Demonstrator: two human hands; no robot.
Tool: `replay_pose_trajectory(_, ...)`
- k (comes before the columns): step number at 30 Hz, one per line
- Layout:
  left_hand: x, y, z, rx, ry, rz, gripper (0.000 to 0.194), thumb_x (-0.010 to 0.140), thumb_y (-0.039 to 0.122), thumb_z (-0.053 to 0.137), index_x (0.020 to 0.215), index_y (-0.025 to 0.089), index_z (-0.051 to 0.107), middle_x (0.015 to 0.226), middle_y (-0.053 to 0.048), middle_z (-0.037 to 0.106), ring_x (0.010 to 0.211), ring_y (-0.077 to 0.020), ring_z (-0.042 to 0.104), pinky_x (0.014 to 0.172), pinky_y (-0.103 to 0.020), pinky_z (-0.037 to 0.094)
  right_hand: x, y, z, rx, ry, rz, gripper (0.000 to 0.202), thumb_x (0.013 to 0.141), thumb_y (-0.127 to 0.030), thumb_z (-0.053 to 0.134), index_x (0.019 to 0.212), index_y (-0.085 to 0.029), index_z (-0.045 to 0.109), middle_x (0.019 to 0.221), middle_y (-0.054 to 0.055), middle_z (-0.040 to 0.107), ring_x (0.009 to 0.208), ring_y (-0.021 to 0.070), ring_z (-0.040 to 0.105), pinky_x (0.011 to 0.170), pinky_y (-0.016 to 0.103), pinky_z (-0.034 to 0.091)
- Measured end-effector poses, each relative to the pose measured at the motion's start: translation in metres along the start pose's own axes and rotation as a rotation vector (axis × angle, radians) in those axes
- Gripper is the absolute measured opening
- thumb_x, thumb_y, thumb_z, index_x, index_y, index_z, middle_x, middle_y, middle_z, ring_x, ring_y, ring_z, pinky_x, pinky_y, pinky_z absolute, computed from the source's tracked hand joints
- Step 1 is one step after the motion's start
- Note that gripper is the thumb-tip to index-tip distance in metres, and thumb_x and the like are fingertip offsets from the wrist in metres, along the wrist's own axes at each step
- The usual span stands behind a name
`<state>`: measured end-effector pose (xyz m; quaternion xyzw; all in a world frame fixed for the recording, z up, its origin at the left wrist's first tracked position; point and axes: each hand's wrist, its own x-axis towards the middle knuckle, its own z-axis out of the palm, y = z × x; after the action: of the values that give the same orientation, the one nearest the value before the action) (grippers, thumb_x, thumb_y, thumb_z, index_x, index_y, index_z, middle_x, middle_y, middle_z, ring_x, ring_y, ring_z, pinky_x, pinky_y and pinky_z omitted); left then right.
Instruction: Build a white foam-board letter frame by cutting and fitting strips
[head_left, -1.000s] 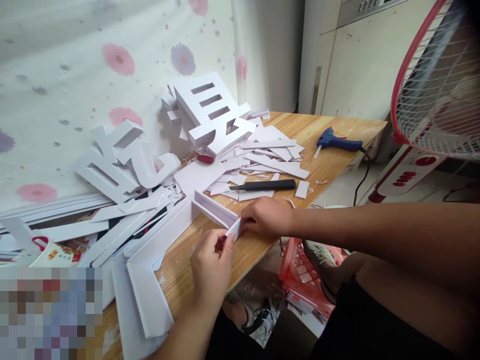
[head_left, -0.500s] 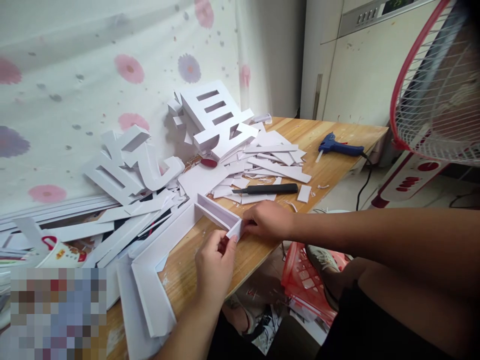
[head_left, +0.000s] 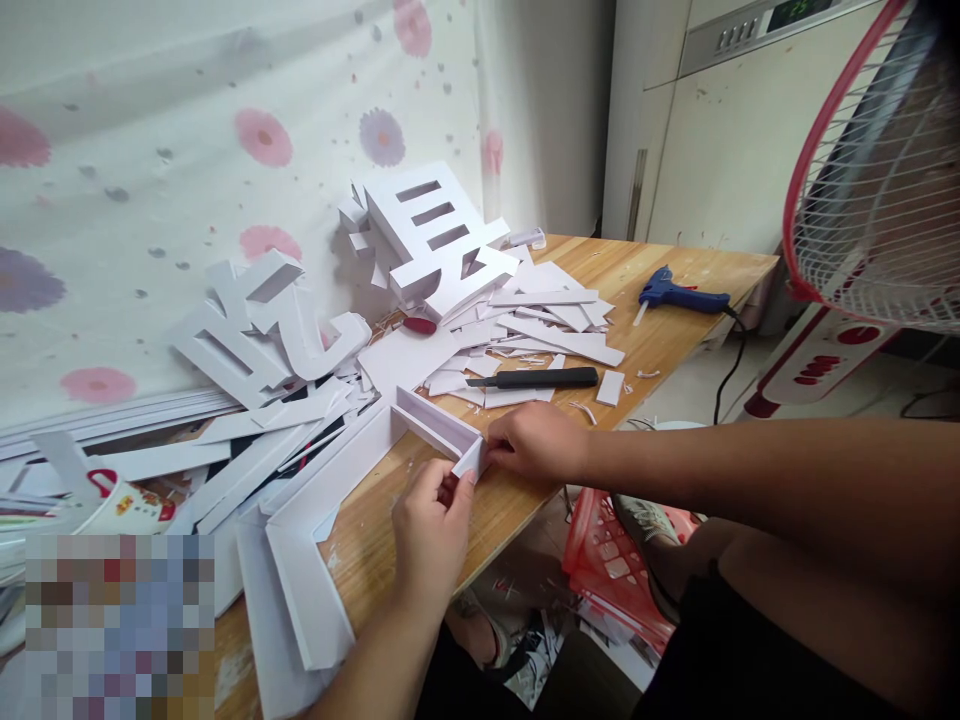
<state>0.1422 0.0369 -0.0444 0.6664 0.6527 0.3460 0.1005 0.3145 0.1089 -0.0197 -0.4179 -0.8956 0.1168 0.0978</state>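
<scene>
A long angular white foam-board piece [head_left: 330,500] with raised side walls lies on the wooden table [head_left: 675,340]. At its near end a short white strip [head_left: 471,458] stands on edge. My left hand [head_left: 431,530] pinches that strip from below with thumb and fingers. My right hand [head_left: 536,445] presses against the strip and the wall's end from the right. Both hands meet at the table's front edge.
Finished white foam characters [head_left: 435,235] lean on the flowered curtain, with scrap strips [head_left: 555,330] spread below. A black utility knife [head_left: 536,379] and a blue glue gun [head_left: 679,293] lie on the table. A red fan [head_left: 877,170] stands right; a red basket [head_left: 615,560] sits below.
The view has tilted slightly, shifting everything a little right and down. My hands stay on the short strip in nearly the same pose.
</scene>
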Motion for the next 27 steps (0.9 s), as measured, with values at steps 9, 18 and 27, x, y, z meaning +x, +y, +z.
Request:
replay_pose_trajectory(9, 0.002, -0.001, 0.002, 0.107, -0.046, 0.070, 0.026, 0.088, 0.033, 0.049, 0.066, 0.019, 0.050, 0.067, 0.000, 0.060, 0.064, -0.0141, 0.053, 0.057, -0.023, 0.032, 0.002, 0.002, 0.005, -0.001, 0.025, -0.012, 0.011, 0.089, -0.029, 0.064, 0.087, -0.022, 0.071, 0.083, 0.000, 0.068, 0.073, 0.0156, 0.060, 0.056, 0.022, 0.032)
replay_pose_trajectory(18, 0.001, -0.001, 0.003, 0.127, -0.033, 0.060, 0.022, 0.087, 0.027, 0.049, 0.067, 0.019, 0.049, 0.065, 0.000, 0.058, 0.062, -0.0150, 0.051, 0.058, -0.024, 0.029, 0.006, 0.055, -0.023, -0.158, 0.152, 0.098, 0.019, 0.094, -0.024, 0.060, 0.108, -0.013, 0.063, 0.113, 0.010, 0.056, 0.108, 0.0235, 0.050, 0.093, 0.036, 0.038)
replay_pose_trajectory(27, 0.001, -0.001, 0.003, 0.143, -0.061, 0.077, 0.018, 0.089, 0.025, 0.047, 0.073, 0.019, 0.055, 0.068, -0.002, 0.061, 0.064, -0.0173, 0.055, 0.059, -0.026, 0.031, 0.011, 0.050, -0.030, -0.059, 0.200, 0.187, 0.030, 0.095, -0.020, 0.058, 0.123, -0.011, 0.055, 0.113, 0.013, 0.057, 0.109, 0.0272, 0.053, 0.095, 0.043, 0.042)
